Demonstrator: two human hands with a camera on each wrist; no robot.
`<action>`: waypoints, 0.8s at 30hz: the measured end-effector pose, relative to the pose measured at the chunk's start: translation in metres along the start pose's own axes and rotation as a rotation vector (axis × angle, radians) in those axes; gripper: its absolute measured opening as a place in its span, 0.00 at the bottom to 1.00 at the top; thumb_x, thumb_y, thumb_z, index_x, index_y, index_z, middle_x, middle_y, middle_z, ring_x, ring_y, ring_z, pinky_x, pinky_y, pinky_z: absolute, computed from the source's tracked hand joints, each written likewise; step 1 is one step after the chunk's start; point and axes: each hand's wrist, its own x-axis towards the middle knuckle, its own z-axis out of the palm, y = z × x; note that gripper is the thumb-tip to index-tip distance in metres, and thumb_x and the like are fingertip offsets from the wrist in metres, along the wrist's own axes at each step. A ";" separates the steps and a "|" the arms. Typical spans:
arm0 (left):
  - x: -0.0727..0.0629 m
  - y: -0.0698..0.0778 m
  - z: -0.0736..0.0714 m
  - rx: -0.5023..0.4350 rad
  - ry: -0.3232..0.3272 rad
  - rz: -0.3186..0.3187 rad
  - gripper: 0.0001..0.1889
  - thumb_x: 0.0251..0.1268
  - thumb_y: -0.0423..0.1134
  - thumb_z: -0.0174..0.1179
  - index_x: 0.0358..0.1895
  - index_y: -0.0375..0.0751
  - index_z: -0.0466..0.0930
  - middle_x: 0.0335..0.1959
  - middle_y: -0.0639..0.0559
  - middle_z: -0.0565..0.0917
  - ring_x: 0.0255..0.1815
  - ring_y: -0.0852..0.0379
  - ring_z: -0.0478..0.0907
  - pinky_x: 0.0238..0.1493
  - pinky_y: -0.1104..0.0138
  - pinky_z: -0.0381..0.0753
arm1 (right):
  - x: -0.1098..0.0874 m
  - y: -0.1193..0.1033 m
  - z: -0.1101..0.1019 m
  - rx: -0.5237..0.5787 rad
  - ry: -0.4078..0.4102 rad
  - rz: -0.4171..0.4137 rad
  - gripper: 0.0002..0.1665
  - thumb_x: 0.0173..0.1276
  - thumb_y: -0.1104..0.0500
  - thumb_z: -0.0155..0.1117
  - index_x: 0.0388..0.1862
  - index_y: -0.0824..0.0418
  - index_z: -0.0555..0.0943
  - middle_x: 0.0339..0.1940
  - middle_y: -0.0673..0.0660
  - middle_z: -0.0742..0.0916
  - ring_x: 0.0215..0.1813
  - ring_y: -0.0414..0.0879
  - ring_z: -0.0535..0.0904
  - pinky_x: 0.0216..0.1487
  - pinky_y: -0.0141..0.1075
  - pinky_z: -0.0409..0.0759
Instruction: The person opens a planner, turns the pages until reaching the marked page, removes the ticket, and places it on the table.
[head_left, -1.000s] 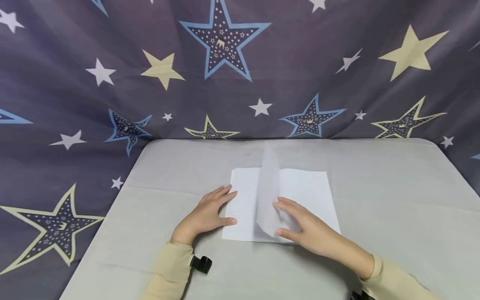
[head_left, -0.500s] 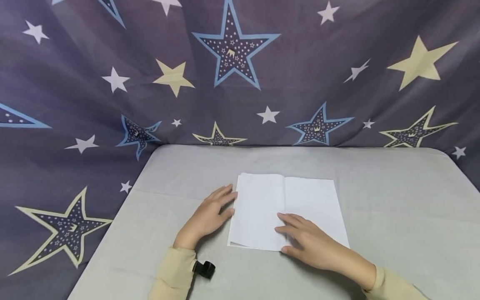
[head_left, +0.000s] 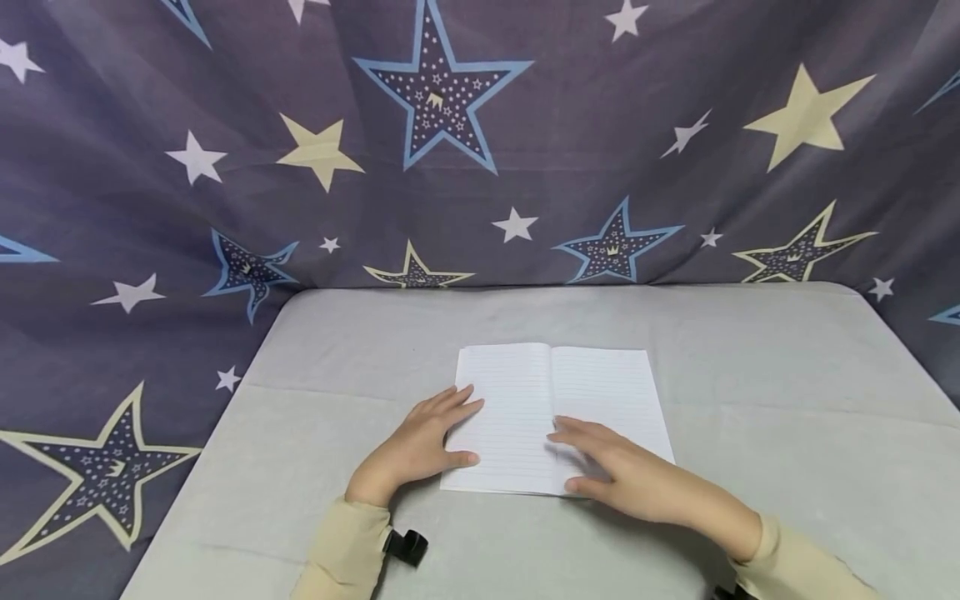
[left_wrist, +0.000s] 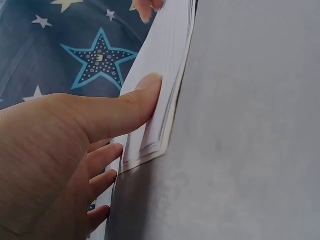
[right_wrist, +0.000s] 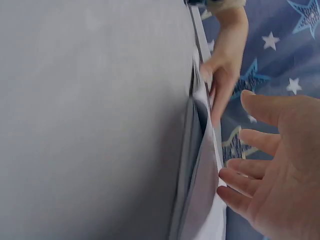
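A lined notebook (head_left: 506, 400) lies spread flat on the table, its white ruled pages facing up. My left hand (head_left: 420, 437) rests at its left edge, fingers spread. In the left wrist view the thumb (left_wrist: 132, 107) lies on the page near the corner, with several loose page edges showing beneath it. Over the right page, close to the centre fold, is my right hand (head_left: 626, 471), its fingers relaxed and apart with nothing held. The right wrist view shows those fingers (right_wrist: 245, 182) beside the notebook's edge (right_wrist: 205, 175), where the pages bulge up along the fold.
A pale grey cloth covers the table (head_left: 787, 400). Behind it and on the left hangs a dark curtain (head_left: 585, 108) with printed stars. A black strap (head_left: 405, 547) sits on the left sleeve.
One second ago a page stood upright mid-turn beside the right hand; it now lies flat on the left side. The left hand lifted to the edge, then came back onto the page.
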 end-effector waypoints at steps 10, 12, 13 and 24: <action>0.002 -0.002 -0.001 -0.008 0.022 0.015 0.40 0.57 0.51 0.71 0.73 0.43 0.68 0.77 0.43 0.60 0.78 0.39 0.52 0.73 0.42 0.51 | -0.042 0.044 -0.033 -0.152 0.192 -0.029 0.44 0.60 0.48 0.75 0.72 0.60 0.70 0.71 0.63 0.73 0.69 0.62 0.69 0.73 0.38 0.60; 0.002 -0.003 -0.001 -0.009 0.025 0.019 0.41 0.56 0.51 0.72 0.73 0.43 0.68 0.77 0.43 0.60 0.77 0.39 0.52 0.73 0.42 0.52 | -0.050 0.053 -0.037 -0.183 0.199 -0.044 0.45 0.56 0.49 0.77 0.71 0.57 0.71 0.71 0.63 0.73 0.69 0.62 0.68 0.74 0.30 0.55; 0.002 -0.004 -0.001 -0.012 0.028 0.024 0.41 0.56 0.50 0.72 0.72 0.43 0.68 0.77 0.43 0.60 0.77 0.39 0.53 0.73 0.42 0.53 | -0.054 0.058 -0.039 -0.201 0.196 -0.050 0.45 0.55 0.49 0.78 0.71 0.55 0.72 0.71 0.62 0.73 0.69 0.62 0.68 0.73 0.26 0.51; 0.001 -0.006 -0.001 -0.031 0.012 0.014 0.42 0.53 0.48 0.74 0.72 0.43 0.69 0.77 0.45 0.60 0.77 0.40 0.53 0.73 0.43 0.52 | -0.071 0.087 -0.037 -0.261 0.155 -0.066 0.47 0.49 0.36 0.76 0.68 0.52 0.76 0.72 0.61 0.72 0.67 0.62 0.67 0.55 0.58 0.72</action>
